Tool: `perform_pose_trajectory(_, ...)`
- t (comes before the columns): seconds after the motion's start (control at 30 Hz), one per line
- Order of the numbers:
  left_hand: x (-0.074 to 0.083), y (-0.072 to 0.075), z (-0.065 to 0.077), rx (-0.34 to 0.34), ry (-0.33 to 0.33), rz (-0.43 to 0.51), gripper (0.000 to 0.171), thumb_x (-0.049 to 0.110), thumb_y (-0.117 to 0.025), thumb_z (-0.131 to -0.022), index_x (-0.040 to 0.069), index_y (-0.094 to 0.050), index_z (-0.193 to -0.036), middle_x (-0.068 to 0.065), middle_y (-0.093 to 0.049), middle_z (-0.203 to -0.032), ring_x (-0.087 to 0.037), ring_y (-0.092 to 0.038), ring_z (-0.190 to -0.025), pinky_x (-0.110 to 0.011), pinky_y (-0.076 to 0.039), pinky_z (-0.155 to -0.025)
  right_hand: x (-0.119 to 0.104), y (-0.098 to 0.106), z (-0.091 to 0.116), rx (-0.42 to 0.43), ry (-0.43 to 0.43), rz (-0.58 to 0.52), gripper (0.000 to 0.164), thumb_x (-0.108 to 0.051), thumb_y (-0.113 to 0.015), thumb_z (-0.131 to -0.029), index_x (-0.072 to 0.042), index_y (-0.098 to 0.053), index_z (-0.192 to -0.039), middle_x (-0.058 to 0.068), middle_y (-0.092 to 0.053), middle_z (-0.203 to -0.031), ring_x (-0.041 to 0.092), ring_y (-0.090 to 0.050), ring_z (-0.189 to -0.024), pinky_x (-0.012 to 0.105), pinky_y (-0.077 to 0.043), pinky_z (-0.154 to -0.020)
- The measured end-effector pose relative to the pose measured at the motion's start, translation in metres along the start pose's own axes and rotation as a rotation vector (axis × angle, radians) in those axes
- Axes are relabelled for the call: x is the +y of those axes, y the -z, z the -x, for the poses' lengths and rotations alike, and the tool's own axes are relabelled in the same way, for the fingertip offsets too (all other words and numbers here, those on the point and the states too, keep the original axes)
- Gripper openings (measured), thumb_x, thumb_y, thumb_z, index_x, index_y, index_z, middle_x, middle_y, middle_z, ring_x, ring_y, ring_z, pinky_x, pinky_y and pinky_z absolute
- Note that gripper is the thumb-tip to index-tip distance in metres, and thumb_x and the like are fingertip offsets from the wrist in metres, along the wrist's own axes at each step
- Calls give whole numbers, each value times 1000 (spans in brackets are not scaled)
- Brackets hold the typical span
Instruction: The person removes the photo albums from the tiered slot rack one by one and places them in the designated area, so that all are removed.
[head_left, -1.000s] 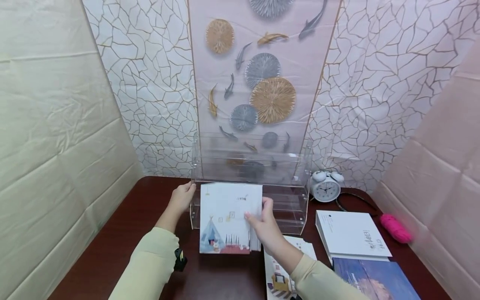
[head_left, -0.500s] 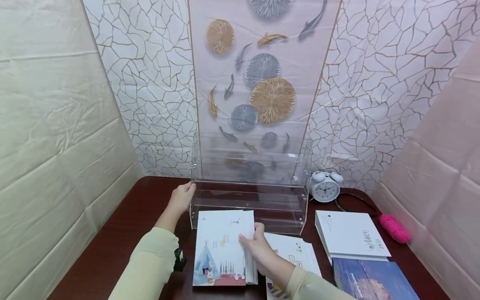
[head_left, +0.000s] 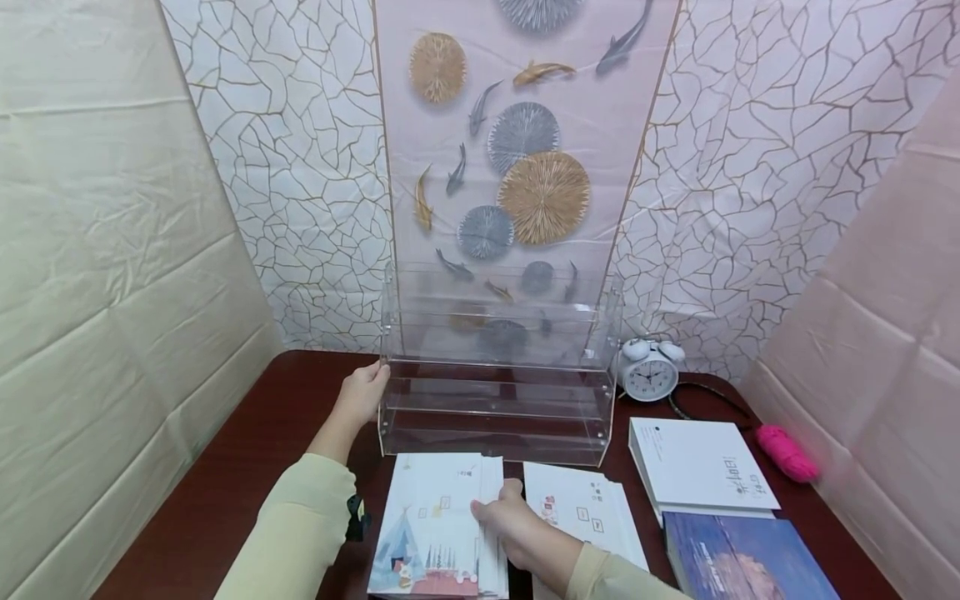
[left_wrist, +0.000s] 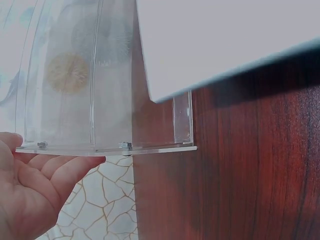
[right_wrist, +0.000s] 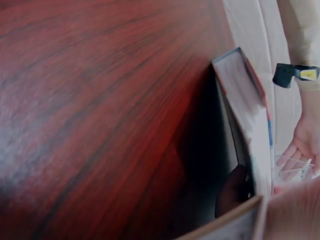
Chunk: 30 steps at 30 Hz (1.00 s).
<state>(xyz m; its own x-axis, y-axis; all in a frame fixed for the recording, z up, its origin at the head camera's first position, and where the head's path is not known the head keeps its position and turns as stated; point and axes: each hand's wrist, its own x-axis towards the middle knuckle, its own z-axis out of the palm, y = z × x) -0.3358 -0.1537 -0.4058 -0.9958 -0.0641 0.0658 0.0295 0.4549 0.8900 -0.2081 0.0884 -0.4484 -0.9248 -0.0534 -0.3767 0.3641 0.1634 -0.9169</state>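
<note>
A clear acrylic tiered rack (head_left: 495, 398) stands at the back of the dark table. My left hand (head_left: 362, 392) holds its left side panel; in the left wrist view the thumb and fingers lie on either side of the panel (left_wrist: 95, 148). In front of the rack, my right hand (head_left: 517, 525) grips a small stack of white picture books (head_left: 435, 517) by the right edge, a tent drawn on the top cover. In the right wrist view the stack (right_wrist: 245, 90) tilts above the tabletop, with dark fingertips (right_wrist: 232, 190) beneath it.
More white illustrated books (head_left: 588, 508) lie right of the stack. Farther right are a thick white book (head_left: 701, 462) and a blue-purple book (head_left: 750, 554). A white alarm clock (head_left: 649, 375), black cord (head_left: 712, 396) and pink yarn (head_left: 786, 454) lie behind.
My right hand has brought the stack of picture books down and toward me, away from the rack front. My left hand has stayed on the rack's side panel.
</note>
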Motion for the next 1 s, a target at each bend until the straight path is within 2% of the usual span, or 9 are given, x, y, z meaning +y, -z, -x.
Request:
perform_pose_trajectory(0.13,0,-1,1,0,1,-16,51,33,-35,-100,7,-37,-144,-27,-53,-123,-39,-61,-92,-35,-56,-52,6,-1,-2,8,-7,14,82,-1,-58,-87,19,5,-135,50,-6,-133,56,-6,-128,60,-6,-105)
perform_pose_trajectory(0.4,2,-2,3,20,-17,-33,48,31,-36,-100,7,-42,-142,-27,-56,-118,-36,-63,-87,-36,-56,-53,12,-2,-4,27,64,17,73,8,-58,-82,18,-6,-132,46,-14,-133,55,-13,-128,60,-12,-105)
perform_pose_trajectory(0.57,3,0,4,13,-21,-38,49,31,-36,-100,6,-40,-142,-27,-52,-125,-36,-61,-94,-36,-57,-55,11,-3,0,82,134,184,75,11,-64,-69,20,-21,-130,43,-26,-129,54,-19,-126,61,-16,-104)
perform_pose_trajectory(0.67,4,0,4,13,-27,-34,49,31,-36,-100,6,-40,-142,-26,-51,-127,-36,-60,-95,-35,-57,-55,11,-3,3,102,187,273,80,10,-67,-63,22,-25,-130,41,-27,-128,54,-19,-126,60,-16,-105)
perform_pose_trajectory(0.73,4,0,4,8,-24,-21,49,32,-36,-100,7,-41,-142,-26,-53,-124,-37,-61,-93,-34,-57,-54,11,-4,6,86,205,287,85,9,-67,-63,23,-20,-133,42,-21,-132,55,-14,-128,60,-12,-106)
perform_pose_trajectory(0.87,4,0,5,6,-20,-25,49,32,-36,-100,7,-41,-142,-26,-54,-121,-37,-61,-92,-37,-57,-56,11,-2,10,34,217,296,88,3,-67,-72,23,-10,-136,44,-9,-139,53,-4,-131,60,-5,-107)
perform_pose_trajectory(1.0,6,0,4,12,-43,-85,50,33,-34,-101,5,-40,-142,-24,-52,-127,-36,-57,-102,-44,-55,-72,9,2,13,-6,251,312,84,-7,-69,-80,23,-14,-136,44,-11,-140,53,-8,-131,61,-7,-107)
